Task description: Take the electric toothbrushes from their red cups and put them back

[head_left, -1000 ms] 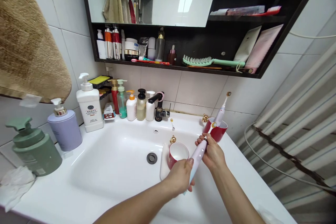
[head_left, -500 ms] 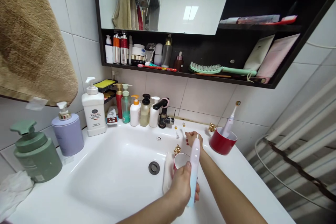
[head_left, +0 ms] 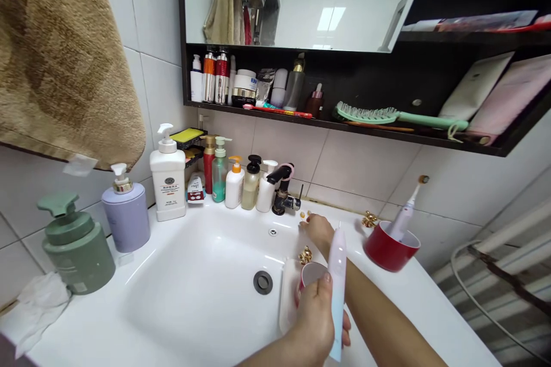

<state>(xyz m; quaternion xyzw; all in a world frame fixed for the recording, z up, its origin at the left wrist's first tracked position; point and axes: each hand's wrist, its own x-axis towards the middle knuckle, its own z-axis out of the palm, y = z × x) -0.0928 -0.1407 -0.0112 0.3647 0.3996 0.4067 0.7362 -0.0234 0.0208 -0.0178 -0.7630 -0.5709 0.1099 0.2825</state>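
My left hand is wrapped around an electric toothbrush handle, pink at the top and pale blue below. It stands nearly upright, its thin shaft bare. Beyond it, my right hand is at the back right rim of the sink, its fingers curled down over two small toothbrush heads. Only their tips show; what lies between the fingers is hidden. Below my hands, a red cup with a gold ornament is partly covered by my left hand. A second red cup, to the right, holds another electric toothbrush.
The white sink has a black faucet at its back edge. Pump bottles line the back left, with a green dispenser nearer me. A dark cabinet shelf overhangs the back; a brown towel hangs left.
The view has swung slightly right. My right hand has moved left over the brush heads, covering most of them. My left hand still holds the toothbrush handle.
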